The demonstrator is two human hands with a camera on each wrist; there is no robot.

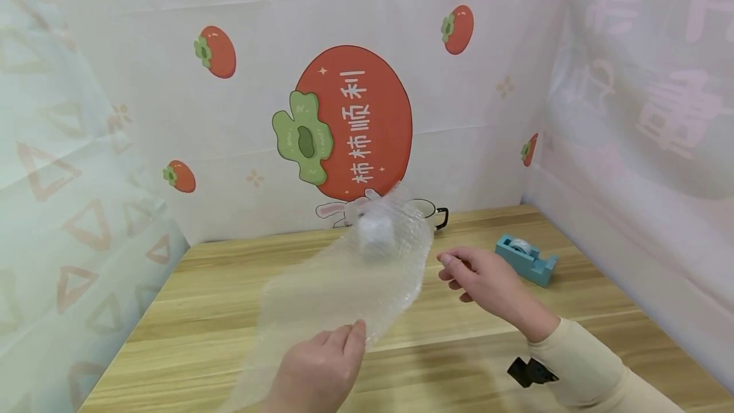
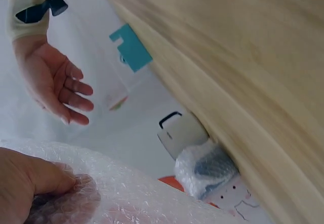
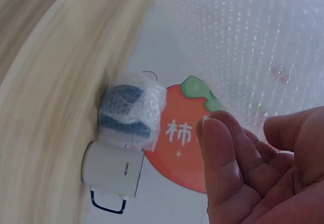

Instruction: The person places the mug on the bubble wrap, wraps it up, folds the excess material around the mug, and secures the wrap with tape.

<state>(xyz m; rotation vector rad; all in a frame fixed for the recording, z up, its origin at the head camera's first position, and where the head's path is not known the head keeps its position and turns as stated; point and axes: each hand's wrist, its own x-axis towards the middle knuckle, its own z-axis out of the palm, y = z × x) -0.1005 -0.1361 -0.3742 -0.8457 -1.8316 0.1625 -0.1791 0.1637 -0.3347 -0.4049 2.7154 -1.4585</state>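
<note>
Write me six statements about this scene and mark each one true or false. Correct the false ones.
1. The left hand grips a sheet of bubble wrap. True.
2. The mug stands beside a wrapped bundle. True.
3. The left hand is gripping the mug. False: the mug is at the back of the table, apart from both hands.
4. The right hand is not touching the tape dispenser. True.
5. The tape dispenser is bright red. False: it is teal.
6. The table has a plain black top. False: it has a light wood-grain look.
</note>
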